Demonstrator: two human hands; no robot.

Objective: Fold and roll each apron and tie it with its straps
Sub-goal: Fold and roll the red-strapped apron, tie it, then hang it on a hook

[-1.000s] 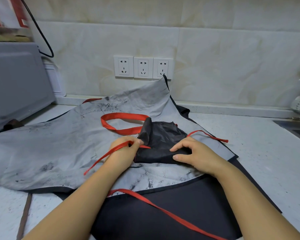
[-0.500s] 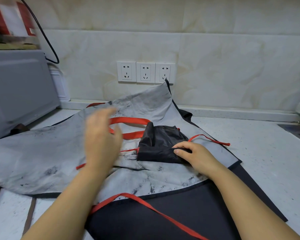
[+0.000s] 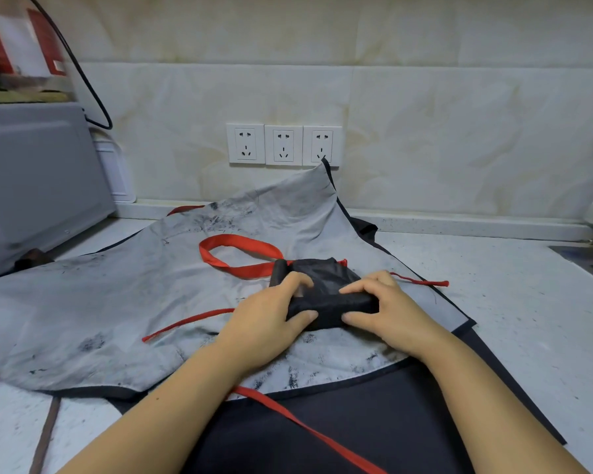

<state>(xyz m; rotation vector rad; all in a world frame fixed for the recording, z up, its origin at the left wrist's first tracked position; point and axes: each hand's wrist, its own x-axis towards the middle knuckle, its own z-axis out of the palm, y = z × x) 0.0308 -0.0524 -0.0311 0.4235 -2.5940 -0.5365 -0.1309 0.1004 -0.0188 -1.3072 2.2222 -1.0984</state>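
Left hand (image 3: pixel 271 313) has come down from mid-air onto the small black folded fabric apron bundle (image 3: pixel 326 299). The thin red fabric strap (image 3: pixel 185 323) it held a second ago now lies loose on the large grey stained cloth (image 3: pixel 100 295). Right hand (image 3: pixel 387 309) is unchanged on the bundle.

Both hands clamp the bundle's near edge, fingers over the top, thumbs against the front. Judged: pinning the fold so a tight roll can start.

Bundle sits centre frame on the grey cloth. The wide red strap loop (image 3: pixel 237 249) trails from its upper-left corner, and a second thin red strap (image 3: pixel 421 282) runs right. Straps lie free, probably kept for tying. Roll not yet made.
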